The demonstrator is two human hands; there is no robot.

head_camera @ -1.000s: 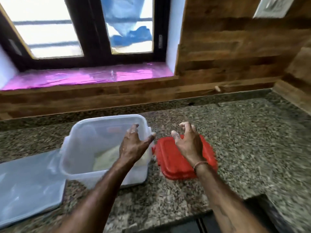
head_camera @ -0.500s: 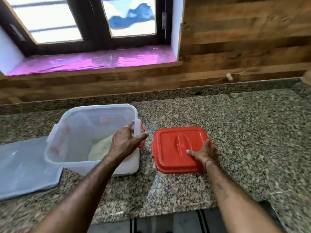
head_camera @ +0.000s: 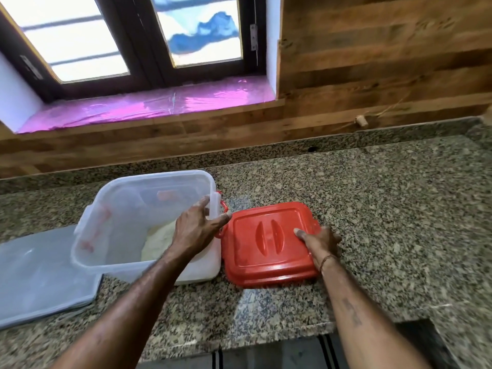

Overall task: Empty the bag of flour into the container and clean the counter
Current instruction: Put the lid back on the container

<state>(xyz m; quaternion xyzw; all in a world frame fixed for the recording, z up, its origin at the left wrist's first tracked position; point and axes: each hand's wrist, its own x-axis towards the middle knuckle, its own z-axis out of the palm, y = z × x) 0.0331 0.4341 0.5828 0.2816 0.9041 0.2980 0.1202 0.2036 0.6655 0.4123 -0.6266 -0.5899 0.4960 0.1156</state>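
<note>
A home kitchen, by the look of it: speckled granite counter (head_camera: 372, 209) with a matching upstand, wood-plank wall (head_camera: 386, 49) behind, dark-framed window (head_camera: 138, 41) over a sill (head_camera: 149, 107) lined with pink plastic sheet. On the counter, a clear plastic food container (head_camera: 127, 209) holding flour (head_camera: 159, 241), its red lid (head_camera: 269, 243) just beside.
</note>
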